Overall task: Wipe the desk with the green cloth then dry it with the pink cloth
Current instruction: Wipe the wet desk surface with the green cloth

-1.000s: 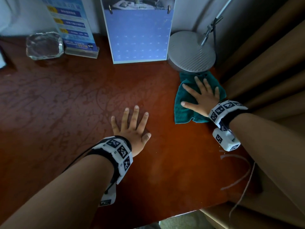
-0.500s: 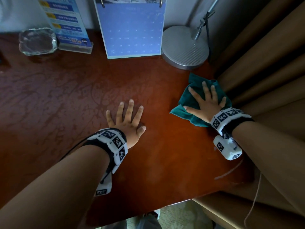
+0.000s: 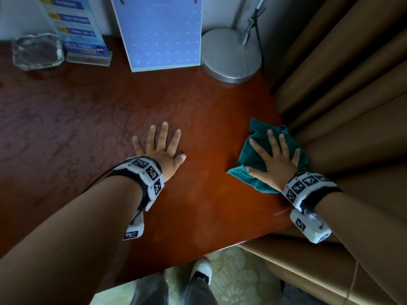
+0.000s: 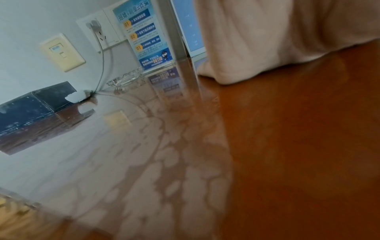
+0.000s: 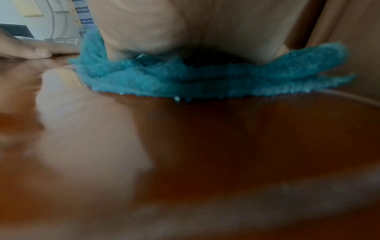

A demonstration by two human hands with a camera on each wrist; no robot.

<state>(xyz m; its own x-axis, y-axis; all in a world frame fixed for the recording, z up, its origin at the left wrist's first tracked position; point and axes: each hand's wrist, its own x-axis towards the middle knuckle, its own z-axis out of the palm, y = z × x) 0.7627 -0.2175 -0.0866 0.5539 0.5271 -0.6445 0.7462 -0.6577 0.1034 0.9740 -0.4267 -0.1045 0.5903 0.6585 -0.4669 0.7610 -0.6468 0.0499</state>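
Observation:
The green cloth (image 3: 255, 150) lies crumpled on the reddish-brown desk (image 3: 209, 208) at its right edge, against the curtain. My right hand (image 3: 274, 155) presses flat on the cloth with straight, spread fingers. The right wrist view shows the cloth (image 5: 185, 81) bunched under my palm on the wet desk (image 5: 246, 129). My left hand (image 3: 160, 146) rests flat on the bare desk near the middle, fingers spread and holding nothing. Wet streaks show on the desk (image 4: 144, 162) in the left wrist view. No pink cloth is in view.
A lamp's round grey base (image 3: 231, 56), a blue calendar (image 3: 161, 34), a blue leaflet stand (image 3: 77, 29) and a glass ashtray (image 3: 37, 51) line the back. Tan curtains (image 3: 341, 95) hang at the right. A dark box (image 4: 30, 110) sits far left.
My right hand has dragged the green cloth from beside the lamp base back toward me along the desk's right edge. My left hand has stayed flat in place.

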